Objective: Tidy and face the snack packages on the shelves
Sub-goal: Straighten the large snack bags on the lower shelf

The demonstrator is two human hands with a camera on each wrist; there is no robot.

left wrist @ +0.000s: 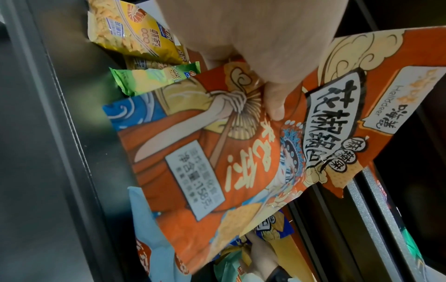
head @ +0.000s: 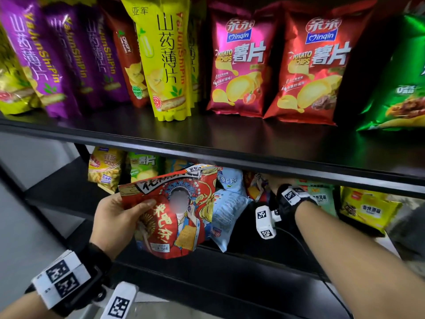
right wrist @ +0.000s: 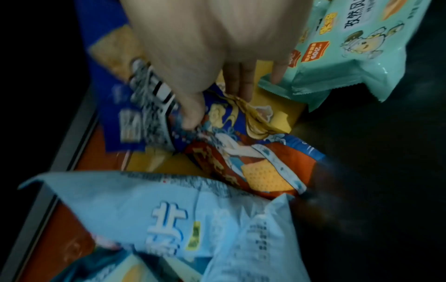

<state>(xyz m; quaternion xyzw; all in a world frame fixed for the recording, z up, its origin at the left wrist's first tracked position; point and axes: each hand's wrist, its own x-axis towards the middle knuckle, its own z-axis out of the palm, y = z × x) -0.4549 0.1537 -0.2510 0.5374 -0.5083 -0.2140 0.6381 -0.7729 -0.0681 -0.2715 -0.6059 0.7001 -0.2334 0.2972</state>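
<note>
Nearest my head camera, the left hand [head: 116, 221] is holding a red snack bag [head: 171, 212] with an opera-figure print out in front of the lower shelf [head: 241, 268]. The grip is a pinch at the bag's upper left corner, thumb lying across the printed front and the other fingers behind it. In the left wrist view that same thumb [left wrist: 275, 101] is pressing on the painted fan, and the bag is hanging tilted, its bottom edge low over the shelf's front lip.

Further in, I am seeing the right hand [right wrist: 217, 47] reaching under the upper shelf [head: 230, 157] into the clutter on the lower shelf. Its grip is closing on a blue-and-red snack bag [right wrist: 231, 145], thumb on the front near the top edge and fingers tucked behind. That picture is dark and blurred, so I cannot tell how firmly. A pale blue bag [right wrist: 193, 219] is slumping just beside it, and a mint-green pack [right wrist: 350, 57] is lying at the little finger.

On the lower shelf's left end, a yellow bag [head: 104, 169] and a green chip bag [head: 143, 165] are standing against the back. Above, purple bags [head: 46, 54], a yellow pouch [head: 165, 58], two red potato chip bags [head: 276, 63] and a green bag [head: 395, 88] are standing facing out on the upper shelf.
</note>
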